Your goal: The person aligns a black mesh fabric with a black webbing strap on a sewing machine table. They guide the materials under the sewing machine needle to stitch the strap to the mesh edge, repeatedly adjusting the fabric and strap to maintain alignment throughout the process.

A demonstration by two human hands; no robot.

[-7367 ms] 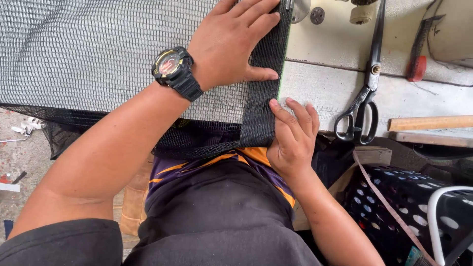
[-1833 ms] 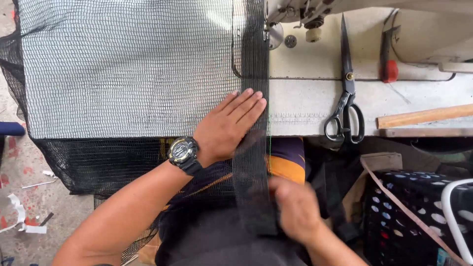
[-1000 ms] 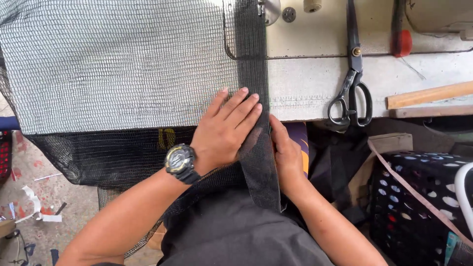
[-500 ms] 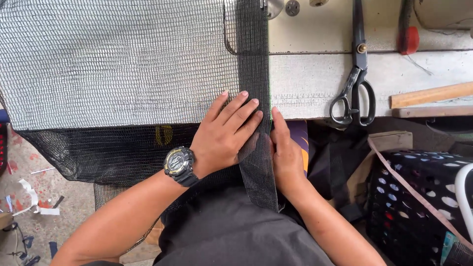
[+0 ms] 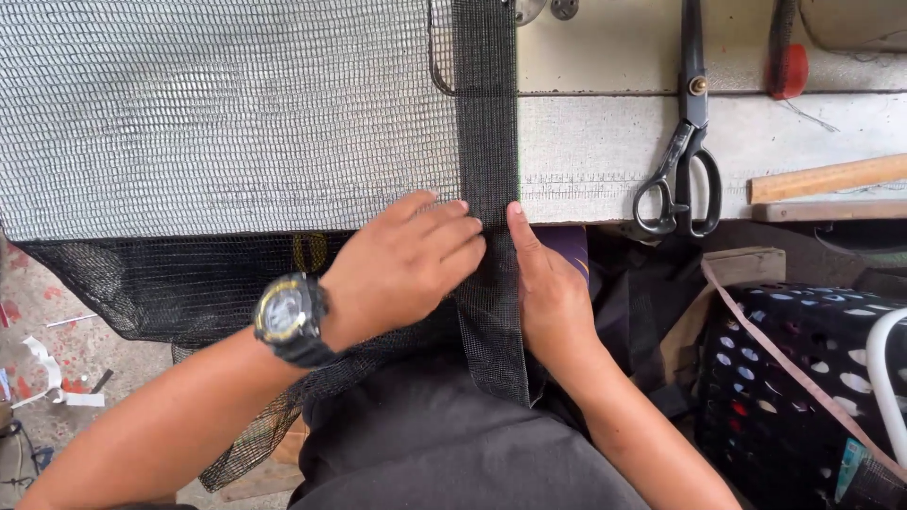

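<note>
A sheet of black mesh netting (image 5: 227,123) lies spread over the sewing table, with a darker doubled mesh band (image 5: 486,113) running along its right edge and down into my lap. My left hand (image 5: 402,264), with a black and yellow watch on the wrist, rests flat on the netting at the table's front edge, fingertips touching the band. My right hand (image 5: 548,288) grips the band's right edge just below the table edge, thumb pointing up along it.
Black scissors (image 5: 685,156) lie on the table (image 5: 605,151) right of the band. A red-handled tool (image 5: 786,57) and a wooden ruler (image 5: 827,178) sit further right. A dark spotted basket (image 5: 803,378) stands low right. The sewing machine base is at the top.
Since about two seconds ago my right hand rose from my lap to the table edge beside the band. My left hand slid slightly back toward the table's front edge. In the last half second little moved.
</note>
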